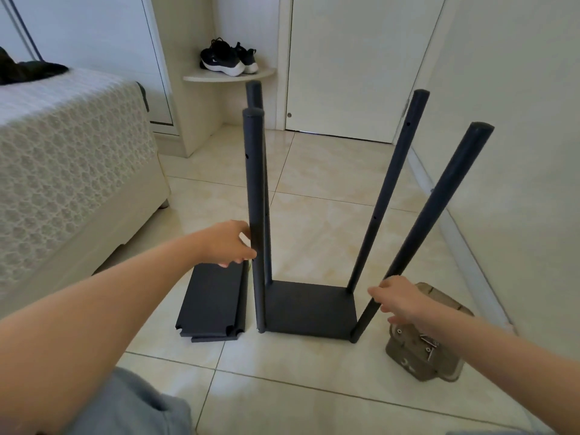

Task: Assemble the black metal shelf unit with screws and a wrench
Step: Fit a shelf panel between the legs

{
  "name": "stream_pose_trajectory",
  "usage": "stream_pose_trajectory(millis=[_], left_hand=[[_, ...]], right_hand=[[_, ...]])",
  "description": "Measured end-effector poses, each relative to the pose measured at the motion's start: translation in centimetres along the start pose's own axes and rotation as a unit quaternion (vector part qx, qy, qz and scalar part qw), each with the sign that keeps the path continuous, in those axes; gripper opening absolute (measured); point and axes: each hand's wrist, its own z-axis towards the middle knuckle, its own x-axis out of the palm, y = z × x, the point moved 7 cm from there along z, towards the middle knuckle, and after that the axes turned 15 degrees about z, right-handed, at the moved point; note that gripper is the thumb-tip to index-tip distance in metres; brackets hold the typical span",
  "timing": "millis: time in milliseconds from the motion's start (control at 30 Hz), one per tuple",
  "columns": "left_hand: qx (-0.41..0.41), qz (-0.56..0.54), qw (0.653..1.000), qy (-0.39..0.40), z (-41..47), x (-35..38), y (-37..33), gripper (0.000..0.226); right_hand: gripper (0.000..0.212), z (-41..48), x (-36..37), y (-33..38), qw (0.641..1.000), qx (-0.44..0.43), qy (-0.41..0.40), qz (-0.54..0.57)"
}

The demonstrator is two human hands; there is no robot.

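Your left hand (227, 243) grips the near-left pole (254, 183); your right hand (398, 301) is open at the near-right pole (439, 215). Frame centre: bottom shelf (310, 309) carries four poles. Spare shelves (210, 302) lower left and screws (428, 340) lower right are still to fit.

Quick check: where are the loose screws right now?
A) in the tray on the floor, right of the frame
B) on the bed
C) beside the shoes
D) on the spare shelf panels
A: the screws lie in the tray on the floor, right of the frame.
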Motion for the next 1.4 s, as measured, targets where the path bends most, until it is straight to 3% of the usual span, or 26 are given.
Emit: stream_pose_trajectory(millis=[167, 300, 433, 533, 800, 933, 1000, 1167, 1400], left_hand=[[-0.036, 0.012, 0.998, 0.047, -0.3, 0.9, 4.1, 0.034], [-0.065, 0.002, 0.997, 0.052, -0.4, 2.5, 8.4, 0.029], [-0.094, -0.003, 0.995, 0.019, 0.1, 4.2, 12.7, 0.026], [-0.132, -0.027, 0.991, -0.008, 0.8, 6.4, 16.7, 0.025], [-0.189, -0.022, 0.982, 0.014, 3.9, 13.4, 25.3, 0.034], [-0.215, -0.051, 0.975, 0.021, 5.5, 16.4, 27.5, 0.041], [-0.230, -0.058, 0.971, 0.040, 5.9, 18.0, 28.4, 0.045], [-0.247, -0.085, 0.962, 0.084, 6.8, 20.5, 29.6, 0.050], [-0.255, -0.202, 0.940, 0.101, 7.7, 21.8, 30.1, 0.052]], right_hand=[[0.033, 0.6, 5.0, 0.5, 0.999, 0.008, 0.045, -0.010], [0.023, 2.0, 10.6, 0.0, 0.995, 0.026, 0.091, -0.031], [0.020, 3.4, 16.3, -0.6, 0.990, 0.037, 0.132, -0.045], [0.031, 4.1, 21.3, -1.5, 0.981, 0.062, 0.173, -0.055], [0.028, 4.9, 31.2, -1.2, 0.960, 0.125, 0.249, -0.030], [0.029, 5.8, 34.8, -1.7, 0.933, 0.179, 0.310, -0.034], [0.022, 6.6, 35.8, -1.9, 0.935, 0.184, 0.302, -0.040], [0.041, 8.7, 37.2, -2.4, 0.960, 0.176, 0.219, 0.013], [0.038, 9.6, 38.5, -2.7, 0.960, 0.183, 0.208, 0.023]])
